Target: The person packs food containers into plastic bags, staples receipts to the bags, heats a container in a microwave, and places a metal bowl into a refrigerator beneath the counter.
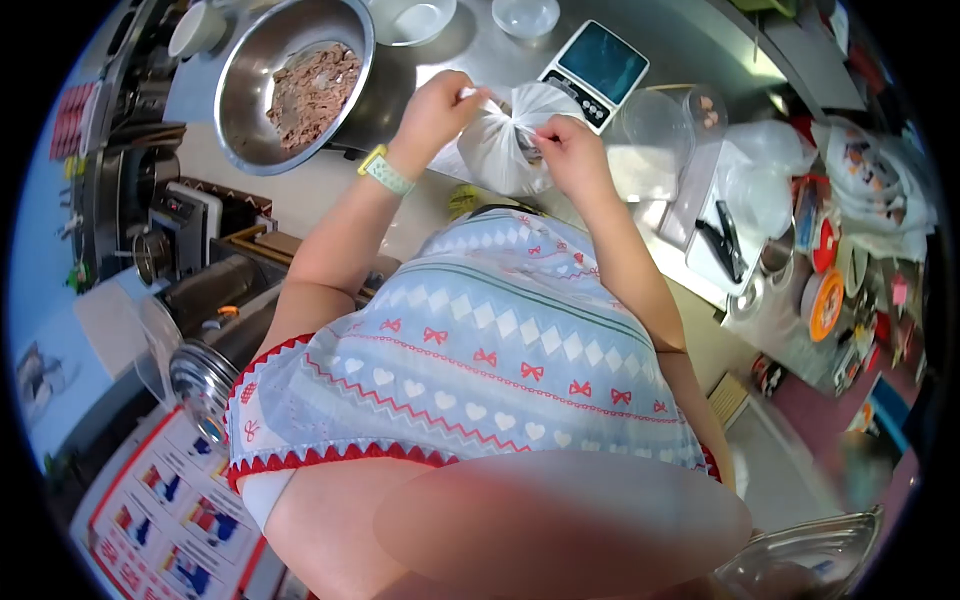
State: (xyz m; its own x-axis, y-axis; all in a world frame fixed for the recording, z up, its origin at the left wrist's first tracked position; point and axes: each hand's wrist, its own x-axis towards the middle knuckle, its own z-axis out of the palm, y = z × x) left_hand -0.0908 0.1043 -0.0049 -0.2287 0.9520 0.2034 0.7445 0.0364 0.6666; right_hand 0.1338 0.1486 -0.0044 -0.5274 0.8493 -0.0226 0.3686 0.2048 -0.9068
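A white translucent plastic bag (503,158), gathered at its top, sits at the steel counter's near edge. My left hand (438,115) pinches one side of the gathered plastic. On the other side, my right hand (572,150) has its fingers closed on the bag near the twist. What is inside the bag is hard to make out. Just beyond my right hand lies a digital scale (592,75) with a dark plate. A large steel bowl (240,110) holding shredded brownish food (313,92) stands to the left of my left hand.
Clear bowls (526,15) and a white bowl (412,20) stand at the back, with a white cup (197,29) at the left. To the right are a clear container (652,130), black-handled scissors (722,243), plastic bags (868,175) and an orange-lidded jar (822,306).
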